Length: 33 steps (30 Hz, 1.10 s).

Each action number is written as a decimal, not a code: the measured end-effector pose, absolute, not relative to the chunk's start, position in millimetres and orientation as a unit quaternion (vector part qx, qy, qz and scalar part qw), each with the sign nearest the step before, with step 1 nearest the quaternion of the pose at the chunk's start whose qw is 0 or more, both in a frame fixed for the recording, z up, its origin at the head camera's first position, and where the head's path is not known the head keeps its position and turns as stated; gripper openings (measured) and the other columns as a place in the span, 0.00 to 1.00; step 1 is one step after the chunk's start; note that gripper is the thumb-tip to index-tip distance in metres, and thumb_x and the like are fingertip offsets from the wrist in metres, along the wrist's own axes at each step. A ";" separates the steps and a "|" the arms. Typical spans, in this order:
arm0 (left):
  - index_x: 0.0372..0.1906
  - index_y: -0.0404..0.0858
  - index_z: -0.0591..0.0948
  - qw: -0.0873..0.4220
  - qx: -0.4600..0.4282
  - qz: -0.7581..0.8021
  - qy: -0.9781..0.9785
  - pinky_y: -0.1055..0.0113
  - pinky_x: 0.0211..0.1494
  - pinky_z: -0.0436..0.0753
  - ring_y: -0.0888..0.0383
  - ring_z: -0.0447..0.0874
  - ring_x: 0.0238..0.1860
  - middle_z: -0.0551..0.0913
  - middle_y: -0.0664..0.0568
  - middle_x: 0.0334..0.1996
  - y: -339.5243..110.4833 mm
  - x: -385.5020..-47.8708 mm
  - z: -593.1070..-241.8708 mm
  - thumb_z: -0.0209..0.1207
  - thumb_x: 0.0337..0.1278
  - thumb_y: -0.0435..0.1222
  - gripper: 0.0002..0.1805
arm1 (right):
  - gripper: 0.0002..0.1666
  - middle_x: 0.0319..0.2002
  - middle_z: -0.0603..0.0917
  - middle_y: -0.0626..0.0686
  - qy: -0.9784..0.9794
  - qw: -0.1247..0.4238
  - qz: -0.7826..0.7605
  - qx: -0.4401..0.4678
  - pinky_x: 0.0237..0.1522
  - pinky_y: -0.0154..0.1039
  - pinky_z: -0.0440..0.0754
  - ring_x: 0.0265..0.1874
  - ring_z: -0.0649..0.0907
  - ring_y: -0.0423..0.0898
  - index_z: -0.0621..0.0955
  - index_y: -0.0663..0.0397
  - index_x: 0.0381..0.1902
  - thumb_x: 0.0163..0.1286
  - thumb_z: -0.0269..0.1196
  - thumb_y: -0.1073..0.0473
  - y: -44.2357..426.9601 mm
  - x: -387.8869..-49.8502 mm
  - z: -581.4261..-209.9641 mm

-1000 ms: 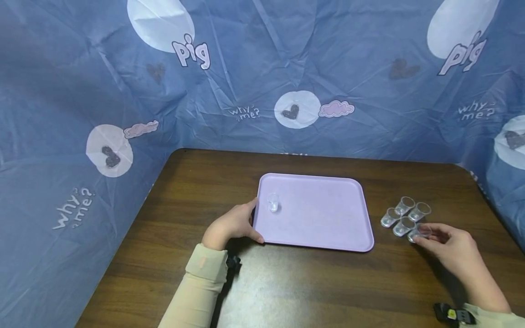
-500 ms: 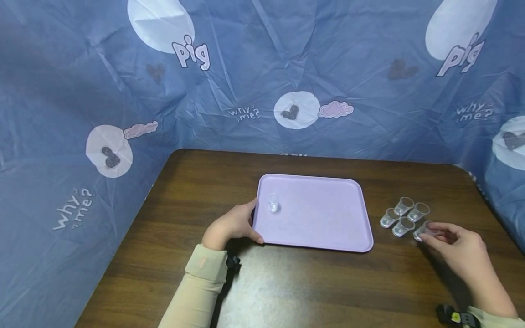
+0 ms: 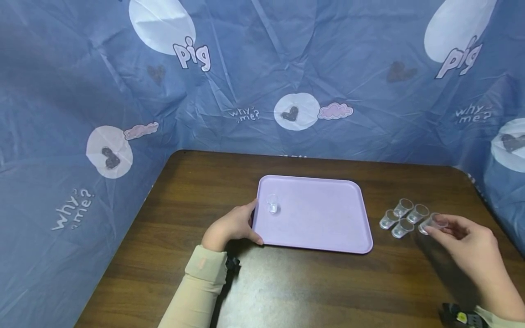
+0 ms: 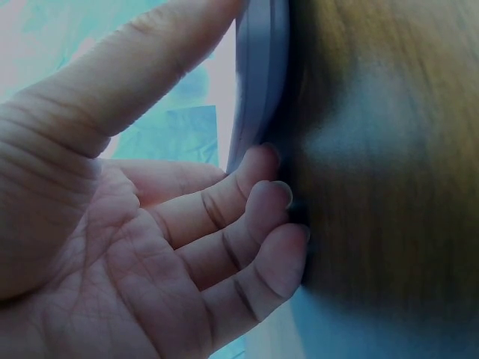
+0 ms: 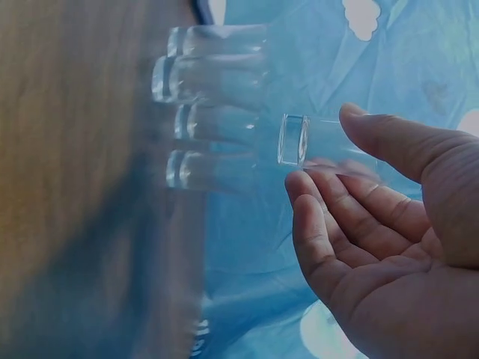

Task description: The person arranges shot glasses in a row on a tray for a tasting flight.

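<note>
1. The right hand (image 3: pixel 471 241) pinches one clear cup (image 3: pixel 428 224) between thumb and fingers, at the right side of the table (image 3: pixel 311 282).
2. The cup sits at the fingertips, ahead of the palm and to its left in the head view; the thumb lies on one side of its wall, the fingers on the other.
3. In the right wrist view that cup's base is off the wood — higher than the bases of the cups standing near it — and it is roughly upright.
4. Four other clear cups (image 3: pixel 417 214) stand upright on the table in a close cluster, just left of the held one and right of the tray.
5. The left hand (image 3: pixel 234 225) is at the near left corner of the lilac tray (image 3: pixel 320 218), thumb and forefinger spread wide: the thumb at the near rim, the forefinger along the left side. It rests against the edge rather than wrapping round it.
6. The tray lies flat, between the two hands and well apart from the right one.
7. A single clear cup (image 3: pixel 272 204) stands upright on the tray by its left edge, near the left fingertips.
8. Blue printed fabric (image 3: pixel 229 77) hangs behind the table.
</note>
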<state>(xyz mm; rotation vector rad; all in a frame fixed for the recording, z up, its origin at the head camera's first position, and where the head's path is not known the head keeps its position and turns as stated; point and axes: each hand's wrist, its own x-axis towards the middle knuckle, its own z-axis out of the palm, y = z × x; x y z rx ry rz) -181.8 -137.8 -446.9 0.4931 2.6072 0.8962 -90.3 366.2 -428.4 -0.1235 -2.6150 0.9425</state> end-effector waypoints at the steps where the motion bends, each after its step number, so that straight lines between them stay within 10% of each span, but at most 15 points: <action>1: 0.77 0.27 0.58 0.169 0.174 0.317 0.917 0.54 0.61 0.74 0.50 0.78 0.53 0.79 0.37 0.59 -137.7 -181.6 -446.7 0.86 0.28 0.38 0.67 | 0.24 0.34 0.82 0.28 -0.924 0.178 0.336 -0.043 0.28 0.20 0.73 0.28 0.77 0.22 0.86 0.66 0.49 0.60 0.78 0.56 365.0 -90.8 -426.3; 21: 0.77 0.29 0.60 0.173 0.175 0.322 0.914 0.53 0.62 0.73 0.48 0.77 0.57 0.78 0.37 0.61 -137.8 -182.7 -446.3 0.86 0.29 0.37 0.65 | 0.20 0.38 0.87 0.59 -0.917 0.171 0.358 0.030 0.29 0.23 0.77 0.29 0.81 0.28 0.86 0.66 0.48 0.61 0.77 0.61 312.9 -114.0 -406.4; 33: 0.78 0.28 0.57 0.176 0.168 0.322 0.915 0.53 0.63 0.73 0.49 0.76 0.58 0.75 0.37 0.65 -138.2 -181.7 -446.9 0.86 0.29 0.37 0.67 | 0.21 0.40 0.87 0.59 -0.913 0.152 0.373 0.064 0.32 0.23 0.78 0.31 0.83 0.33 0.85 0.64 0.51 0.62 0.76 0.60 284.4 -127.9 -394.4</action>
